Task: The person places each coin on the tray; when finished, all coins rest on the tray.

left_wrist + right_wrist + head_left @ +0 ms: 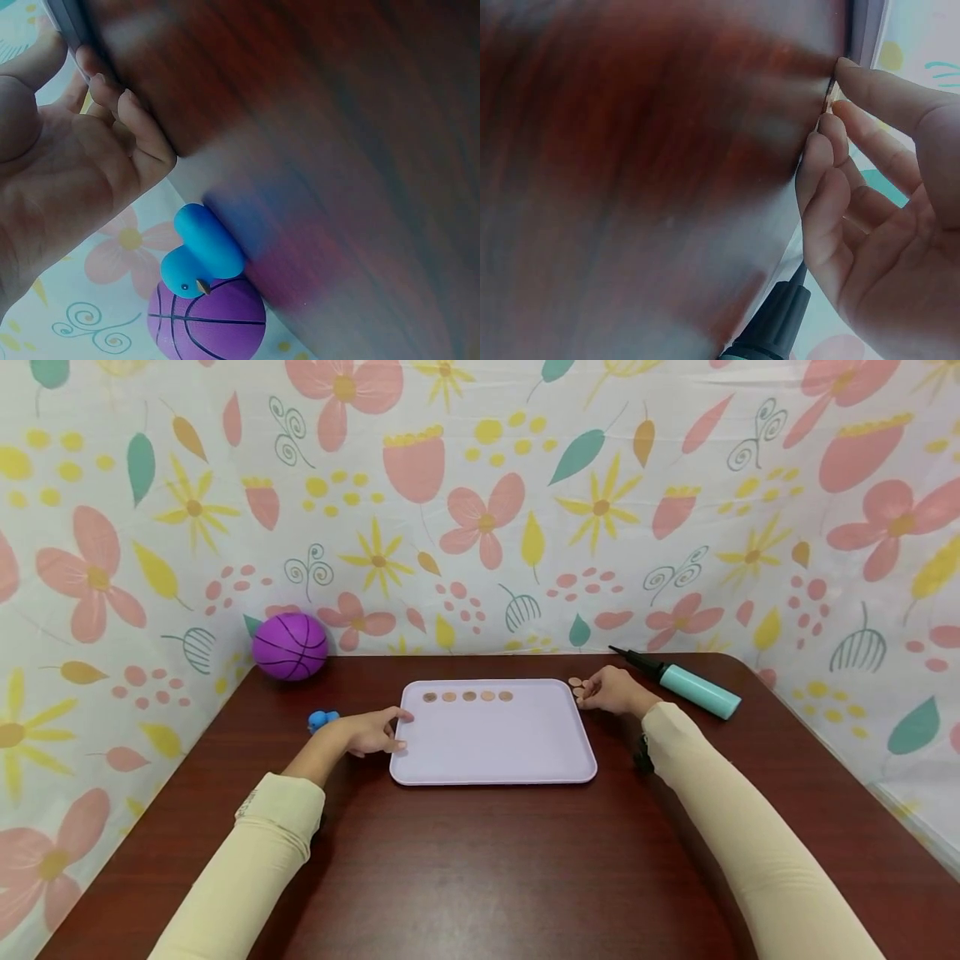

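Observation:
On the table lies a pale lilac tray (491,739), with several copper coins (469,697) in a row along its far side. My left hand (372,732) holds the tray's left rim, index finger and thumb spread on it, the other fingers bent at the edge in the left wrist view. Beyond the tray's right rim, my right hand (613,691) has thumb and fingertips down at the tabletop around a coin (830,97). Loose coins (575,682) lie beside those fingertips, partly covered by them.
A blue toy duck (321,720) sits just behind my left hand. The purple basketball (290,647) is at the table's far left corner. A teal and black hand pump (699,690) lies at the far right. Floral cloth (487,593) hangs behind the table.

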`<state>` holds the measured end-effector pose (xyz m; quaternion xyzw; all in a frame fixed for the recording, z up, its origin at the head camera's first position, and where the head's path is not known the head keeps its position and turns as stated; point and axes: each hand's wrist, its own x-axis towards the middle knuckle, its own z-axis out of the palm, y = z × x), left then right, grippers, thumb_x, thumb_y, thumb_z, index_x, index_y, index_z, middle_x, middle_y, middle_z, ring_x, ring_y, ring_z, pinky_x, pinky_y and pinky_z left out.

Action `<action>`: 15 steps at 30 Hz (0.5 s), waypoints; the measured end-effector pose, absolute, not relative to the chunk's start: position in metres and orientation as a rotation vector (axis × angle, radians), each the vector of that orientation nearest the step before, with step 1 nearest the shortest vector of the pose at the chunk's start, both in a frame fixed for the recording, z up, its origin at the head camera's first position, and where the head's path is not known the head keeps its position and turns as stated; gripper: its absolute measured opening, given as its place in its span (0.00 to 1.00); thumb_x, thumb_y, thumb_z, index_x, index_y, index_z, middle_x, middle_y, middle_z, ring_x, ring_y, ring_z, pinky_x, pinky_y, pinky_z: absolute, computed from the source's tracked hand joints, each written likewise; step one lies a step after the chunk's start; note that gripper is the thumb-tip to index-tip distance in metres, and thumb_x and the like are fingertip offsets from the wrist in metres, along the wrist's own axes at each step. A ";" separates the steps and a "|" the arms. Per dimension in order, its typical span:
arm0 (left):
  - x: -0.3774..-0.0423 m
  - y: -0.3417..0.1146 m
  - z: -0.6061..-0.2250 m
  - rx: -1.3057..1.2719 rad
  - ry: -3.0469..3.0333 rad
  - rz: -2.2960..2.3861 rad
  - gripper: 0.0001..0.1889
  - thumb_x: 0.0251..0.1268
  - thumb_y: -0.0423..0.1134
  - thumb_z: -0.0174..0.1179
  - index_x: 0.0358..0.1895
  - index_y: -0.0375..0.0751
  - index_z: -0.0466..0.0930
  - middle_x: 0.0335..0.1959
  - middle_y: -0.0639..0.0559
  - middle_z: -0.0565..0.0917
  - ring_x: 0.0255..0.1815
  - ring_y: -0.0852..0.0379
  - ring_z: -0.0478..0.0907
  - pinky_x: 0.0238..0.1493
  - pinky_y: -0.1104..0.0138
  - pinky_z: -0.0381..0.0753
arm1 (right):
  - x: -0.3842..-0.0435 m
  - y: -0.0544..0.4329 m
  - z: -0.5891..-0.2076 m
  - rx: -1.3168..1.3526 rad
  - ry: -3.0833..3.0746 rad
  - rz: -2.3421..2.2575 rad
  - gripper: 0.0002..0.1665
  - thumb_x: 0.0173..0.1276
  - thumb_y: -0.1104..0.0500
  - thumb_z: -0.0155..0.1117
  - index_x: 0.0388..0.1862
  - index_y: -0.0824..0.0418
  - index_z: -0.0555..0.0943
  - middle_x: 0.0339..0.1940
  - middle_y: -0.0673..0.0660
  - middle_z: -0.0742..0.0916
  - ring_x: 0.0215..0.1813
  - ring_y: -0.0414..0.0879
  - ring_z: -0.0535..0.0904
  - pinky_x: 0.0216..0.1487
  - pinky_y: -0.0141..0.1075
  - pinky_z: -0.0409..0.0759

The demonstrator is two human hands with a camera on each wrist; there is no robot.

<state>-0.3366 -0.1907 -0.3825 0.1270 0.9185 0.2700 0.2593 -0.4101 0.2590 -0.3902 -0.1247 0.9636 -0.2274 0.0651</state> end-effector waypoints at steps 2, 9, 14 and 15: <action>-0.336 -0.191 -0.381 0.347 2.496 0.725 0.31 0.72 0.45 0.59 0.73 0.48 0.57 0.49 0.43 0.75 0.35 0.53 0.71 0.24 0.68 0.70 | -0.411 0.259 -0.391 -0.366 2.914 -0.691 0.10 0.65 0.57 0.71 0.36 0.64 0.87 0.36 0.58 0.87 0.33 0.49 0.77 0.31 0.36 0.76; -0.336 -0.192 -0.382 0.324 2.488 0.717 0.31 0.72 0.46 0.59 0.74 0.49 0.57 0.50 0.44 0.74 0.38 0.53 0.72 0.25 0.68 0.70 | -0.411 0.258 -0.392 -0.354 2.898 -0.708 0.12 0.65 0.57 0.71 0.41 0.66 0.85 0.43 0.61 0.85 0.39 0.50 0.77 0.39 0.39 0.77; -0.336 -0.192 -0.383 0.326 2.486 0.725 0.31 0.72 0.46 0.59 0.74 0.49 0.57 0.49 0.44 0.74 0.33 0.53 0.70 0.24 0.68 0.69 | -0.411 0.259 -0.392 -0.384 2.900 -0.690 0.12 0.64 0.58 0.71 0.43 0.64 0.86 0.38 0.58 0.85 0.40 0.51 0.77 0.42 0.40 0.75; -0.336 -0.192 -0.384 0.330 2.487 0.728 0.31 0.72 0.46 0.59 0.74 0.49 0.58 0.50 0.44 0.74 0.33 0.53 0.70 0.24 0.69 0.69 | -0.410 0.259 -0.392 -0.389 2.903 -0.688 0.12 0.64 0.58 0.71 0.43 0.64 0.86 0.38 0.58 0.85 0.40 0.51 0.77 0.42 0.40 0.75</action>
